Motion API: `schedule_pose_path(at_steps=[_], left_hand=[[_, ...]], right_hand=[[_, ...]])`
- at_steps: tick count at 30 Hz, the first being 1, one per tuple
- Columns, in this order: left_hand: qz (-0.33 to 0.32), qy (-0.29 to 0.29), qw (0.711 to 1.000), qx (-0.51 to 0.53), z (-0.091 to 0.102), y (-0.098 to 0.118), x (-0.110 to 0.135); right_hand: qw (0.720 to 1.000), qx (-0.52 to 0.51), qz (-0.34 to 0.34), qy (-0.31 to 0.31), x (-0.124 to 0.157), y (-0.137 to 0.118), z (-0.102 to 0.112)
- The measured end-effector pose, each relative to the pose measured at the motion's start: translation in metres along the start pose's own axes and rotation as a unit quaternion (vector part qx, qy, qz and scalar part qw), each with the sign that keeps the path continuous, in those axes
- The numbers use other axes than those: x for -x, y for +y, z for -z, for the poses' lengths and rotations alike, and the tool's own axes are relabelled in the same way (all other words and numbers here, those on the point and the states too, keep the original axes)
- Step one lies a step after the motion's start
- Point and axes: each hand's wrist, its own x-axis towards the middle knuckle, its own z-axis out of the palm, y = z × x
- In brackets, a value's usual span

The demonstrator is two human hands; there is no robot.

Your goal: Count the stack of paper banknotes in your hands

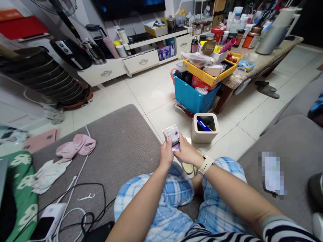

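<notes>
Both hands meet over my knees, in front of the grey sofa. My left hand (166, 155) is closed round a small white and pink packet (172, 134), holding it upright from below. My right hand (186, 152), with a pale watch at the wrist, is curled against the packet's lower side, its fingers pinching at the packet's bottom edge. A small beige bin (205, 129) with blue items inside stands on the floor just beyond the hands.
A blue crate (192, 97) with a yellow tray on top stands beside a cluttered low table (262, 58). Pink and white cloths (77, 145), cables and a charger (51, 215) lie on the sofa at left. A white TV cabinet (141, 62) lines the far wall.
</notes>
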Motion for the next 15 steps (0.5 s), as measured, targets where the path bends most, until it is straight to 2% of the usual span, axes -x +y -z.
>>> schedule_pose_path(at_steps=[4,8,11,15], left_hand=[[0.025,0.016,0.999,0.021,-0.002,0.003,-0.003],[0.062,0.026,0.997,0.05,-0.006,0.009,-0.003],[0.084,0.027,0.994,0.066,-0.008,0.011,0.0],[0.097,0.026,0.992,0.08,-0.009,0.013,0.003]], right_hand=[[1.0,0.007,-0.015,-0.009,0.0,0.0,0.001],[0.997,-0.031,-0.011,0.065,-0.008,-0.001,0.013],[0.99,-0.049,-0.032,0.126,-0.014,0.0,0.019],[0.987,-0.078,-0.059,0.13,-0.018,0.002,0.02]])
